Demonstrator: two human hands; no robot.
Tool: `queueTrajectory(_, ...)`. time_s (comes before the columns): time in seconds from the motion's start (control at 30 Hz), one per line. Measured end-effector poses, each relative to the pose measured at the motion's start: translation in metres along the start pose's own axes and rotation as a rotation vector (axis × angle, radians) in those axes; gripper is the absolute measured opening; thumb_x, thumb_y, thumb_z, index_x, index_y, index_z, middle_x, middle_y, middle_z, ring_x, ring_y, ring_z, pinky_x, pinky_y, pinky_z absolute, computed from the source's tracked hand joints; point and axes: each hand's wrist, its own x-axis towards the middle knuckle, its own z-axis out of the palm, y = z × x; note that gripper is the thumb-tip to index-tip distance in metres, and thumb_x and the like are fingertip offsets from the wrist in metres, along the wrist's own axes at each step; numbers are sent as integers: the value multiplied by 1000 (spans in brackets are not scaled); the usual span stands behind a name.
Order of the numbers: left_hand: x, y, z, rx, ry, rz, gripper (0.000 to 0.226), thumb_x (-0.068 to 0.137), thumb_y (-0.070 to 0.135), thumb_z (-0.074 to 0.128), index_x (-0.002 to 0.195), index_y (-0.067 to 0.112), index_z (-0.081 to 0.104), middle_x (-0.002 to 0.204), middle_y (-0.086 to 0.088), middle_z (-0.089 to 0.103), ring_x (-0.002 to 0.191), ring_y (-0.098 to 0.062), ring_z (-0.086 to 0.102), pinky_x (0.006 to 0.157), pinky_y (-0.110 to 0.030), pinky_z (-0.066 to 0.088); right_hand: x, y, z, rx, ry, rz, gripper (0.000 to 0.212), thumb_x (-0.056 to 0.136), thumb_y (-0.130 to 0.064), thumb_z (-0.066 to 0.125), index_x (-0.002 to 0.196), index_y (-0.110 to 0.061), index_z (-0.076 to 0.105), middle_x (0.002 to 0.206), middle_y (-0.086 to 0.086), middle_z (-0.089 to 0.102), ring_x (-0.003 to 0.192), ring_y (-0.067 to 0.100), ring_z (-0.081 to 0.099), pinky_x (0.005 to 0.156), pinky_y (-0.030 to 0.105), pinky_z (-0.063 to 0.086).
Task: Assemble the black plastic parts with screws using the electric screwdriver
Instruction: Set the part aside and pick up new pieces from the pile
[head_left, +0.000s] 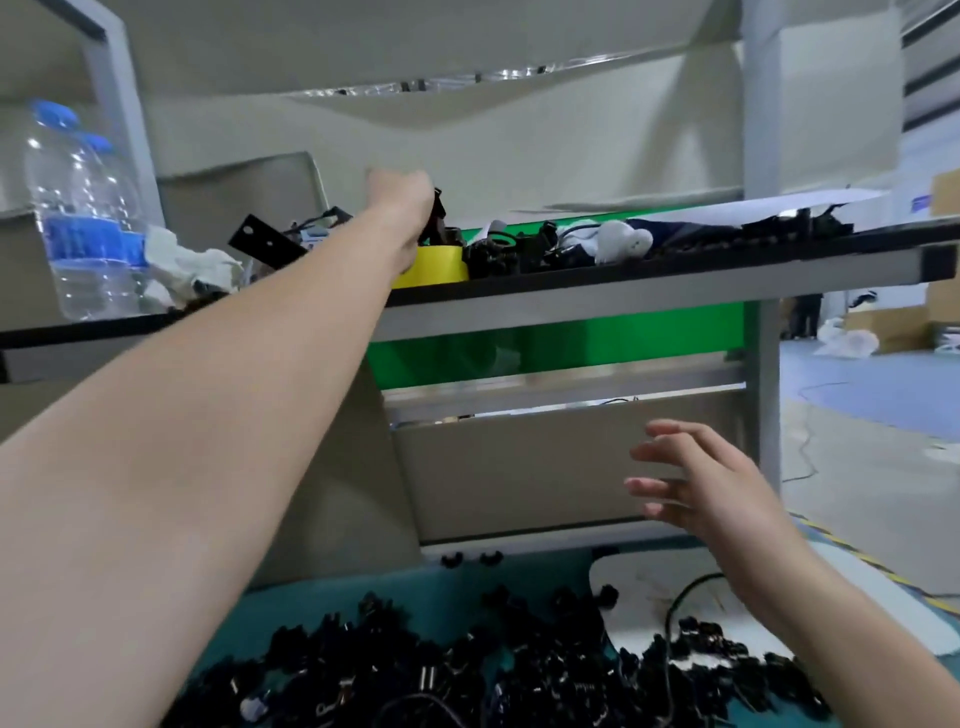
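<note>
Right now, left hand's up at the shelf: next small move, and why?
Probably draw the left hand back down to the bench: it seems to grip a black part above the yellow container, while the right hand hovers open, empty, near the pile of black parts.

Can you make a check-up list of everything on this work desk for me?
Surface: teal table mat, partly covered.
Job's things: pile of black plastic parts on the mat; more on the shelf; no screwdriver seen.
Clutter: water bottles, crumpled white cloth, yellow container, all on the shelf.
Hands: left hand at the shelf, seemingly gripping a black part; right hand open above the mat.
Cables: black cable beside the pile.
Surroundings: cardboard boxes on the floor, right.
</note>
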Motion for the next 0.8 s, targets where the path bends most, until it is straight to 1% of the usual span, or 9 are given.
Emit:
queueTrajectory(0.03, -5, -5, 0, -11, -14, -1, 14, 93, 1, 43, 104, 0, 52, 90, -25, 58, 66, -23, 50, 54, -24, 43, -1, 7, -2, 8, 9, 19, 16, 104, -11, 52, 107, -17, 66, 107, 11, 71, 59, 14, 72, 51, 25, 55)
queueTrajectory(0.07, -7, -10, 0, -33, -24, -18, 28, 93, 3, 43, 119, -7, 52, 113, -33, 60, 88, -15, 31, 71, -25, 26, -3, 13, -4, 11, 15, 36, 15, 103, -10, 53, 107, -17, 66, 106, 12, 70, 58, 15, 72, 49, 25, 54)
queueTrajectory(0.1, -9, -15, -1, -14, -19, -35, 41, 94, 5, 44, 133, -7, 47, 133, -32, 54, 131, -45, 45, 104, -43, 46, -5, 19, -5, 7, 18, 48, 15, 103, -9, 53, 106, -17, 66, 106, 12, 70, 58, 15, 72, 48, 25, 54)
queueTrajectory(0.2, -10, -25, -5, 96, -7, 4, 44, 98, 14, 47, 141, 5, 44, 137, -15, 53, 123, -30, 50, 90, -27, 36, -10, 29, -7, -14, 15, 64, 16, 103, -8, 52, 105, -17, 65, 106, 13, 67, 57, 16, 71, 47, 25, 54)
queueTrajectory(0.33, -5, -29, -10, 120, 12, 60, 36, 100, 16, 48, 135, 10, 45, 113, -3, 47, 101, -21, 44, 81, -26, 33, -15, 29, -8, -35, 18, 53, 18, 103, -8, 51, 105, -17, 65, 105, 12, 67, 56, 16, 70, 46, 24, 53)
queueTrajectory(0.53, -31, -21, -22, 221, 82, 143, 36, 101, 14, 43, 137, 10, 44, 134, -7, 52, 110, -21, 48, 90, -24, 37, -26, 17, -7, -73, 12, 18, 17, 105, -9, 48, 108, -17, 63, 107, 11, 67, 61, 14, 69, 54, 29, 54)
queueTrajectory(0.6, -56, -19, -20, 222, 121, 191, 29, 102, 14, 43, 130, 11, 50, 123, -6, 59, 112, -22, 57, 86, -26, 41, -33, 15, -9, -70, 41, -12, 17, 107, -11, 46, 107, -18, 62, 106, 10, 67, 62, 13, 69, 55, 27, 54)
queueTrajectory(0.73, -161, -78, -2, 141, -316, 245, 14, 100, 13, 45, 97, 23, 54, 84, 2, 63, 66, -12, 64, 61, -26, 51, -67, 56, -22, -206, 116, -24, 17, 107, -14, 47, 104, -24, 60, 101, 3, 69, 75, 16, 68, 69, 32, 54)
queueTrajectory(0.8, -229, -134, 1, 433, -642, 304, 11, 99, 24, 47, 100, 28, 57, 88, 7, 66, 73, -11, 65, 67, -27, 51, -95, 94, -37, -417, 116, -21, 16, 106, -20, 49, 104, -32, 59, 101, -6, 70, 83, 14, 67, 74, 35, 52)
